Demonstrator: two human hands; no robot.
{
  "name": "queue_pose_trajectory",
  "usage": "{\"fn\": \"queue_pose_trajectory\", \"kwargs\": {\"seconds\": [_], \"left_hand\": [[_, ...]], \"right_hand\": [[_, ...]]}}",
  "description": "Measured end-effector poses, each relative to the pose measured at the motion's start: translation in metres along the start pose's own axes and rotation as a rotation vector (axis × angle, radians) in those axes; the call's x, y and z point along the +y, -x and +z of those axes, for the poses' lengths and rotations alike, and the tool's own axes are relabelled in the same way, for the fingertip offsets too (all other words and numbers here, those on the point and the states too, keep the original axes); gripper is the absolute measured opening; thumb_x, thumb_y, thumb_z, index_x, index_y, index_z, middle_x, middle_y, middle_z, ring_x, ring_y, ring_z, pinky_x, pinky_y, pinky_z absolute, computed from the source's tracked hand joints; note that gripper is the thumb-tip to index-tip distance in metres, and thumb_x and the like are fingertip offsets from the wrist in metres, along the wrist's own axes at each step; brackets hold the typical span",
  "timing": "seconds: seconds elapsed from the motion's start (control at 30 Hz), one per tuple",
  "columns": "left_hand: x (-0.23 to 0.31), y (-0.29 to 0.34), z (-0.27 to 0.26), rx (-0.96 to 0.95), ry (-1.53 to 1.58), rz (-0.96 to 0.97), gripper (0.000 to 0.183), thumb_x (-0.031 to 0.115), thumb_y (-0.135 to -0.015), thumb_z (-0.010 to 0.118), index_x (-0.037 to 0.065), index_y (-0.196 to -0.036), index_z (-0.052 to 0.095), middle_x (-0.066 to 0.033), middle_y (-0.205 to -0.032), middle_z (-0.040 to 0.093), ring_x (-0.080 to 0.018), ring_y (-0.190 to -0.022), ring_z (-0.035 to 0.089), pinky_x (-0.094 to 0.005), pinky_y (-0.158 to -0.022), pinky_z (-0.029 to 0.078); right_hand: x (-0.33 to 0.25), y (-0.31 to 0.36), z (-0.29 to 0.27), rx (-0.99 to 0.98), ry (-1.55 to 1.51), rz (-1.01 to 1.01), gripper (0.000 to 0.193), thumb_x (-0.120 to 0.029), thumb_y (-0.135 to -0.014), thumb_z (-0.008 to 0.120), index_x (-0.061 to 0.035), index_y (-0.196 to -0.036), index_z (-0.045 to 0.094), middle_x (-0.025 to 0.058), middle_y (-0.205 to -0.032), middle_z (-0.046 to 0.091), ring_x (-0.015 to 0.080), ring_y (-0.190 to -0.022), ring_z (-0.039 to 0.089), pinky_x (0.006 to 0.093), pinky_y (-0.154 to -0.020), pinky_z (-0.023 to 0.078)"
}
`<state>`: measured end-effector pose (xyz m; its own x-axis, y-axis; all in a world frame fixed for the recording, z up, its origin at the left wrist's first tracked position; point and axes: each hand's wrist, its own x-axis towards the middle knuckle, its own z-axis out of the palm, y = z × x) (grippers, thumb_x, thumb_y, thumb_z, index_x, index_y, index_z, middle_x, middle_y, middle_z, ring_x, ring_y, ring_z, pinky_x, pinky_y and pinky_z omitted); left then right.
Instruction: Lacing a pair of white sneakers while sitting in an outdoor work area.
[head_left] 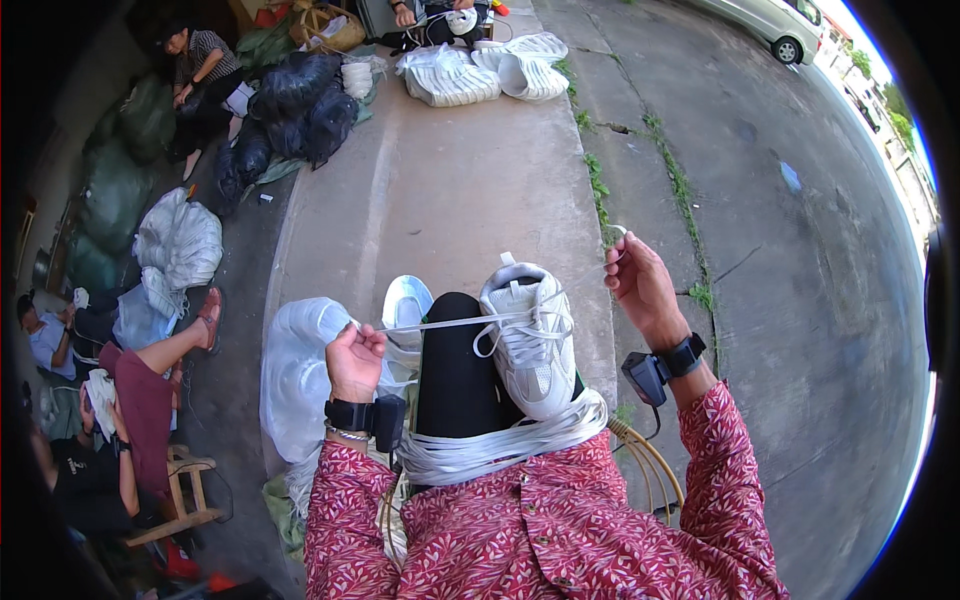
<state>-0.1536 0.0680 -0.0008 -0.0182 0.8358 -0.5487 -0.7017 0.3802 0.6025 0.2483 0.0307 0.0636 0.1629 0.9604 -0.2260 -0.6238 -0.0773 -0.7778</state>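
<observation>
A white and grey sneaker (pixel 540 368) rests on my lap with its toe toward me. My left hand (pixel 355 362) is closed in a pinch on a white shoelace (pixel 450 323), which runs taut across to the sneaker's eyelets. Out to the right, my right hand (pixel 643 285) is raised, thumb and fingers pinching a thin end of lace. Some lace hangs in a loop at the sneaker's left side. Across my thighs lies a thick bundle of white laces (pixel 500 452). Another white shoe (pixel 406 303) stands beyond my left hand, partly hidden.
A clear plastic bag (pixel 295 350) sits by my left knee. Stacks of white shoe parts (pixel 450 78) lie ahead on the concrete ledge (pixel 460 190). Black bags (pixel 300 100) and several seated people are to the left. A van (pixel 770 25) stands far right.
</observation>
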Motion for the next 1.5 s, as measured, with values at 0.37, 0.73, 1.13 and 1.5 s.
{"fn": "queue_pose_trajectory", "kwargs": {"seconds": [0.37,0.73,1.13,1.5], "left_hand": [[-0.025,0.025,0.040,-0.131,-0.350,0.147,0.017,0.007,-0.088,0.052,-0.001,-0.102,0.049,-0.0146,-0.090,0.062,-0.0269,-0.087,0.065,-0.0273,-0.066,0.052],[-0.077,0.012,0.087,-0.483,-1.410,0.554,0.010,0.008,-0.076,0.066,-0.001,-0.081,0.066,-0.0045,-0.064,0.063,-0.0094,-0.053,0.057,-0.0237,-0.049,0.046],[-0.084,0.014,0.076,-0.419,-1.113,0.424,0.006,0.005,-0.079,0.060,-0.001,-0.079,0.059,-0.0015,-0.062,0.058,-0.0059,-0.052,0.052,-0.0237,-0.046,0.042],[-0.096,0.019,0.081,-0.334,-1.260,0.782,0.007,0.006,-0.081,0.057,0.000,-0.079,0.054,-0.0088,-0.062,0.056,-0.0171,-0.056,0.057,-0.0309,-0.053,0.044]], "right_hand": [[-0.001,0.004,0.008,0.106,0.108,-0.082,0.021,-0.026,-0.095,0.047,-0.0083,-0.089,0.057,0.0031,-0.085,0.061,0.0102,-0.071,0.056,0.0215,-0.058,0.044],[-0.004,0.017,-0.043,0.102,0.021,0.023,0.023,-0.024,-0.096,0.044,-0.0047,-0.088,0.054,-0.0006,-0.061,0.051,0.0113,-0.054,0.051,0.0235,-0.049,0.042],[0.011,0.017,-0.037,0.105,0.163,0.067,0.020,-0.022,-0.094,0.052,-0.0024,-0.093,0.057,-0.0051,-0.052,0.036,0.0063,-0.044,0.037,0.0212,-0.044,0.033],[0.025,0.023,-0.012,0.021,0.426,0.090,0.022,-0.023,-0.092,0.056,-0.0034,-0.087,0.064,-0.0047,-0.060,0.050,0.0042,-0.052,0.044,0.0191,-0.049,0.036]]}}
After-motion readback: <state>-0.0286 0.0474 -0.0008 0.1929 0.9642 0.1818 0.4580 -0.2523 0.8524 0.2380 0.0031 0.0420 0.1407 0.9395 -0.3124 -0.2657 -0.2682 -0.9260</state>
